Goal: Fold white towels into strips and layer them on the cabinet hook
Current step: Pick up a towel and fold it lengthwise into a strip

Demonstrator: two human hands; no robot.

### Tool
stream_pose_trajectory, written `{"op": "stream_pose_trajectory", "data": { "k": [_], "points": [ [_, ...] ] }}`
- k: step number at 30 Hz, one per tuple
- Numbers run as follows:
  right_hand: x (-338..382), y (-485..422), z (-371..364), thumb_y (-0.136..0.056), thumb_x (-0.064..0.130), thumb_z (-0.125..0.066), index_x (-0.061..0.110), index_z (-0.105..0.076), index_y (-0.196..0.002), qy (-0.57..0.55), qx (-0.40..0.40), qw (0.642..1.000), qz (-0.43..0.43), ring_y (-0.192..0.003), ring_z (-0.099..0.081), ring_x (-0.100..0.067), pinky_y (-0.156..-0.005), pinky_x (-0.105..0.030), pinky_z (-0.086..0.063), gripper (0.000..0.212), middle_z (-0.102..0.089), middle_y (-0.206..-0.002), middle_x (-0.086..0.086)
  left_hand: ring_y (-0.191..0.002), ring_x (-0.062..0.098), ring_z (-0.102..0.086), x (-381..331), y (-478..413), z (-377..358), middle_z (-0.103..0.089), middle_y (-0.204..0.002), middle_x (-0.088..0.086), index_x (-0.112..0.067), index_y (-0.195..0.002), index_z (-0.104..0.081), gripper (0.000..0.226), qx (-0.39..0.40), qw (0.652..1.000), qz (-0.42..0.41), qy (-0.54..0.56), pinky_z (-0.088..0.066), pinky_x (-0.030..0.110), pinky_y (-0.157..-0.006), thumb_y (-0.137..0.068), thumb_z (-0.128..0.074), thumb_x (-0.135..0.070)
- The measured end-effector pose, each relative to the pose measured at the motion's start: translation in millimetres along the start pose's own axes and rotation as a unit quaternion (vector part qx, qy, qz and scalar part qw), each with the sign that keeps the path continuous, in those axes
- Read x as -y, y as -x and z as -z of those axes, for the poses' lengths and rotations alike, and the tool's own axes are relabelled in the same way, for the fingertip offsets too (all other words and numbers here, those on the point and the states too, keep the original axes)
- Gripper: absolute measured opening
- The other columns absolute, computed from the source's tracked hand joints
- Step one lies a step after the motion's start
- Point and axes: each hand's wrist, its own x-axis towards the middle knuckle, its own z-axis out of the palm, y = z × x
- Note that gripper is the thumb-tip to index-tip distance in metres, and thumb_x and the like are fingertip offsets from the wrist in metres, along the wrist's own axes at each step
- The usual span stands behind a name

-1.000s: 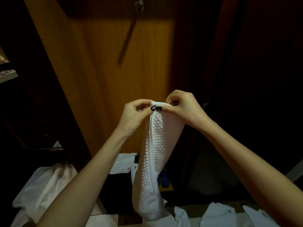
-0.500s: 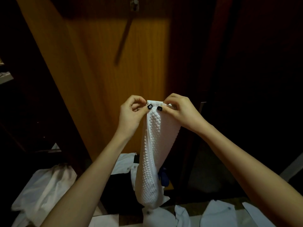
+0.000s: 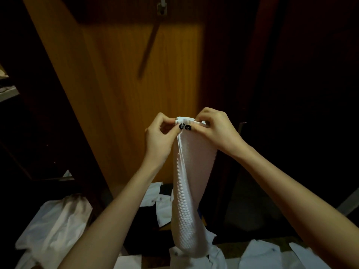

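A white waffle-textured towel (image 3: pixel 189 200) hangs as a long folded strip in front of me. My left hand (image 3: pixel 159 141) pinches the left of its top edge, thumb against fingers. My right hand (image 3: pixel 215 131) pinches the right of the same edge, so the two thumbs nearly meet. The strip's lower end dangles above the clothes below. A metal hook (image 3: pixel 162 6) sits high on the orange wooden cabinet door (image 3: pixel 124 78), well above both hands, with nothing on it.
Several white garments (image 3: pixel 52 228) lie spread below, left and right of the towel. A dark strap's shadow runs down the door under the hook. A dark shelf unit (image 3: pixel 23 113) stands at left, and a dark open cabinet interior at right.
Both hands stay pinched on the towel's top edge. The towel's hanging strip has shifted slightly and looks smoother near the top.
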Motion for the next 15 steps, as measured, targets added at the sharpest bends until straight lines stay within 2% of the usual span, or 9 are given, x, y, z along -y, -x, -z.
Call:
{"op": "stream_pose_trajectory", "data": {
  "k": [3,5,7,9,10,12,13,15],
  "points": [
    [0,-2,11,-0.091,0.035,-0.067,0.005,-0.07,-0.085,0.037,0.019,0.999,-0.007,-0.078,-0.054,-0.009,-0.064,-0.01,-0.037,0.031,-0.059,-0.093,-0.001,-0.072,0.001,-0.056,-1,-7,-4,-0.058,-0.076,-0.009,-0.015,-0.079,-0.055,0.021,-0.013,1.0,-0.016,-0.015,-0.047,0.016,-0.067,-0.087,-0.068,-0.001],
    [-6,-1,27,-0.088,0.043,-0.066,0.007,-0.07,-0.088,0.072,0.066,0.995,-0.006,-0.085,-0.056,-0.012,-0.07,-0.012,-0.04,0.036,-0.058,-0.099,-0.001,-0.069,-0.003,-0.052,1,-14,0,-0.055,-0.076,-0.007,-0.012,-0.08,-0.053,0.021,-0.024,1.0,-0.011,-0.005,-0.043,0.014,-0.067,-0.087,-0.066,0.002],
    [-10,2,39,-0.087,0.047,-0.065,0.011,-0.068,-0.093,0.088,0.118,0.989,-0.008,-0.089,-0.058,-0.015,-0.077,-0.026,-0.049,0.037,-0.058,-0.103,-0.003,-0.069,-0.005,-0.052,4,-21,6,-0.054,-0.077,-0.005,-0.016,-0.078,-0.052,0.025,-0.016,1.0,-0.01,0.005,-0.043,0.013,-0.067,-0.088,-0.066,0.003],
    [-10,4,40,-0.086,0.045,-0.067,0.008,-0.065,-0.092,0.088,0.15,0.985,-0.012,-0.085,-0.058,-0.018,-0.077,-0.042,-0.05,0.037,-0.061,-0.098,-0.006,-0.07,-0.005,-0.052,5,-23,6,-0.054,-0.078,-0.005,-0.017,-0.079,-0.051,0.026,0.008,1.0,-0.015,-0.007,-0.043,0.013,-0.067,-0.088,-0.065,0.002],
    [-8,4,38,-0.085,0.043,-0.069,0.006,-0.062,-0.09,0.081,0.171,0.982,-0.009,-0.081,-0.058,-0.019,-0.074,-0.046,-0.049,0.038,-0.061,-0.093,-0.006,-0.069,-0.005,-0.051,6,-23,6,-0.053,-0.078,-0.005,-0.016,-0.079,-0.051,0.025,0.011,1.0,-0.018,-0.013,-0.043,0.013,-0.067,-0.088,-0.065,0.002],
    [-2,3,30,-0.087,0.035,-0.071,0.009,-0.057,-0.085,0.034,0.226,0.974,0.005,-0.072,-0.055,-0.013,-0.069,-0.044,-0.046,0.03,-0.06,-0.083,0.002,-0.067,-0.006,-0.05,10,-24,7,-0.052,-0.077,-0.004,-0.014,-0.079,-0.05,0.024,-0.004,1.0,-0.014,-0.013,-0.041,0.012,-0.066,-0.089,-0.065,0.002],
    [0,3,27,-0.089,0.031,-0.07,0.017,-0.058,-0.085,0.0,0.252,0.968,0.013,-0.07,-0.057,-0.007,-0.068,-0.038,-0.049,0.019,-0.061,-0.082,0.011,-0.066,-0.007,-0.05,14,-25,10,-0.052,-0.076,-0.003,-0.012,-0.081,-0.05,0.022,-0.012,1.0,-0.007,-0.01,-0.041,0.011,-0.065,-0.089,-0.064,0.002],
    [2,3,22,-0.093,0.027,-0.065,0.027,-0.061,-0.095,-0.034,0.286,0.957,0.015,-0.074,-0.066,-0.005,-0.068,-0.027,-0.056,0.004,-0.066,-0.091,0.013,-0.068,-0.008,-0.052,23,-24,21,-0.053,-0.078,-0.002,-0.008,-0.086,-0.051,0.017,-0.006,1.0,0.013,-0.01,-0.043,0.011,-0.066,-0.09,-0.063,0.003]
  ]
}}
